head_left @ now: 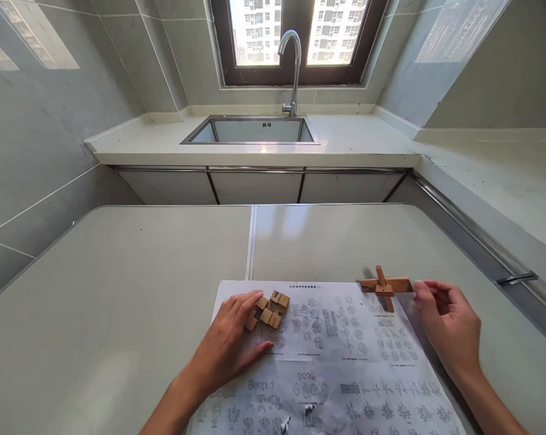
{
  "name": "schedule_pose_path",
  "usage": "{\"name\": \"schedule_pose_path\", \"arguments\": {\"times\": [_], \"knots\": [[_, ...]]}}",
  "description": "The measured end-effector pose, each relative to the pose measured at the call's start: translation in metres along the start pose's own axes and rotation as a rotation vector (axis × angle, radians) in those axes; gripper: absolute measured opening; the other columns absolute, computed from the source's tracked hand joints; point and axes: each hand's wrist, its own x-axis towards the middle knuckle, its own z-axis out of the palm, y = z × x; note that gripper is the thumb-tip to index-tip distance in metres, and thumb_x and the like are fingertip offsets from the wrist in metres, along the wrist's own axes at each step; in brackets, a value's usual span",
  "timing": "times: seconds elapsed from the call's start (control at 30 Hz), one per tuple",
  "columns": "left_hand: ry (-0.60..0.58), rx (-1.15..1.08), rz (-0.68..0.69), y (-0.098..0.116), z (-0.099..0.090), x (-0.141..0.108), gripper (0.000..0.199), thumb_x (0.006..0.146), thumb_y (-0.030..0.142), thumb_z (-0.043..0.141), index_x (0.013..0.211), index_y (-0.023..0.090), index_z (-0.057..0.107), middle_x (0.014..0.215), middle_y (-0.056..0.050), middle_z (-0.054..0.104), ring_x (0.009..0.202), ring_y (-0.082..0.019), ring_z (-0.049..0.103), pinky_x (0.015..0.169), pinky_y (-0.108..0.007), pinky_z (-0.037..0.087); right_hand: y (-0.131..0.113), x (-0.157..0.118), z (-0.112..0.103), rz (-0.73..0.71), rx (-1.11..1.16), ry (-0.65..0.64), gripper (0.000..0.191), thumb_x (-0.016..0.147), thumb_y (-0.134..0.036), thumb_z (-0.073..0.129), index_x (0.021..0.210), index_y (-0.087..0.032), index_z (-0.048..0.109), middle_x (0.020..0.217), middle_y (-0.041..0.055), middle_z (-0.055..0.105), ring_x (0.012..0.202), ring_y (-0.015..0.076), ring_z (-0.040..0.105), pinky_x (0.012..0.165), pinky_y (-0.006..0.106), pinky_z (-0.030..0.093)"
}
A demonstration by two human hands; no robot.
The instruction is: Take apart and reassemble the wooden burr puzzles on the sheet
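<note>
My left hand [230,329] rests on the printed sheet [309,362], thumb and fingers apart. Its fingers lie against a cluster of notched wooden puzzle blocks [268,309], one marked with a 3, and partly cover its left side. At the sheet's upper right corner is a cross-shaped wooden puzzle [384,288], made of sticks that pass through one another. The fingertips of my right hand [447,323] pinch the right end of its long flat bar. The other fingers of that hand are curled in.
The sheet of small diagrams lies on a pale folding table [118,290] with a seam down its middle. Beyond the table stand a counter [358,133] with a sink [254,130], a tall tap [295,72] and a window [300,36]. A ledge [503,175] runs along the right.
</note>
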Motion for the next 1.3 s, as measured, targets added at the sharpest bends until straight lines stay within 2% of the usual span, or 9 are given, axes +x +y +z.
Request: {"name": "schedule_pose_path", "arguments": {"times": [0.13,0.27,0.37,0.5,0.6,0.7,0.87,1.03,1.3], "knots": [[-0.002,0.025,0.018,-0.006,-0.009,0.001,0.083,0.089,0.035,0.08,0.158,0.033,0.035,0.148,-0.013,0.059,0.133,-0.036,0.061,0.109,-0.052,0.055,-0.007,-0.005,-0.001,-0.089,-0.044,0.117,0.037,0.09,-0.057,0.067,0.101,-0.022,0.065,0.097,0.009,0.071,0.085,0.0287,0.067,0.086,0.045,0.054],[0.049,0.093,0.056,-0.014,-0.016,0.0,0.063,0.089,0.042,0.08,0.143,0.028,0.051,0.143,-0.013,0.062,0.127,-0.034,0.063,0.106,-0.05,0.057,-0.012,-0.013,0.001,-0.325,-0.059,0.082,0.03,0.095,-0.052,0.065,0.1,-0.023,0.064,0.095,0.0068,0.071,0.077,0.0253,0.067,0.076,0.041,0.054],[0.051,0.134,0.075,-0.018,-0.017,-0.001,0.039,0.091,0.04,0.078,0.124,0.027,0.062,0.136,-0.011,0.065,0.121,-0.032,0.065,0.099,-0.046,0.059,-0.026,-0.022,0.005,-0.487,-0.045,-0.028,0.015,0.098,-0.039,0.065,0.098,-0.025,0.062,0.093,0.0047,0.072,0.07,0.0224,0.067,0.068,0.037,0.053],[0.096,0.132,0.064,-0.021,-0.016,-0.002,0.02,0.098,0.036,0.069,0.115,0.026,0.066,0.128,-0.009,0.068,0.114,-0.028,0.066,0.095,-0.041,0.058,-0.065,-0.044,0.02,-0.677,0.055,-0.336,0.002,0.101,-0.026,0.061,0.1,-0.025,0.062,0.089,0.0032,0.07,0.069,0.02,0.065,0.062,0.033,0.055],[0.141,0.097,0.015,-0.022,-0.014,-0.003,0.015,0.102,0.035,0.062,0.111,0.025,0.067,0.123,-0.008,0.07,0.112,-0.027,0.066,0.095,-0.04,0.057,-0.09,-0.071,0.043,-0.673,0.009,-0.517,0.01,0.102,-0.025,0.059,0.111,-0.025,0.062,0.1,0.0051,0.07,0.075,0.0206,0.067,0.066,0.034,0.059],[0.186,-0.001,-0.079,-0.018,-0.013,-0.002,0.02,0.103,0.04,0.059,0.105,0.023,0.069,0.118,-0.009,0.072,0.11,-0.028,0.066,0.096,-0.042,0.055,-0.101,-0.099,0.069,-0.649,0.003,-0.649,0.031,0.098,-0.027,0.065,0.128,-0.026,0.058,0.125,0.0117,0.066,0.108,0.0294,0.07,0.088,0.044,0.064],[0.191,-0.34,-0.332,-0.001,-0.017,0.0,0.037,0.102,0.056,0.057,0.097,0.021,0.07,0.104,-0.007,0.073,0.084,-0.022,0.065,0.074,-0.032,0.052,-0.099,-0.127,0.102,-0.627,-0.018,-0.679,0.071,0.083,-0.026,0.083,0.145,-0.025,0.05,0.134,0.0161,0.06,0.124,0.0377,0.063,0.103,0.056,0.06],[0.069,-0.77,-0.559,0.009,-0.022,0.003,0.052,0.098,0.069,0.056,0.101,0.019,0.069,0.063,0.004,0.056,0.052,-0.011,0.042,0.053,-0.024,0.034,-0.096,-0.124,0.111,-0.582,-0.002,-0.66,0.057,0.084,-0.021,0.08,0.136,-0.025,0.054,0.13,0.015,0.062,0.121,0.0364,0.062,0.102,0.056,0.059],[0.051,-0.985,-0.604,0.009,-0.021,0.005,0.055,0.098,0.068,0.056,0.113,0.017,0.069,0.061,0.003,0.058,0.051,-0.011,0.042,0.052,-0.023,0.033,-0.092,-0.118,0.102,-0.425,0.135,-0.719,0.055,0.089,-0.028,0.074,0.138,-0.027,0.048,0.133,0.0115,0.065,0.118,0.032,0.064,0.1,0.05,0.058]]}}
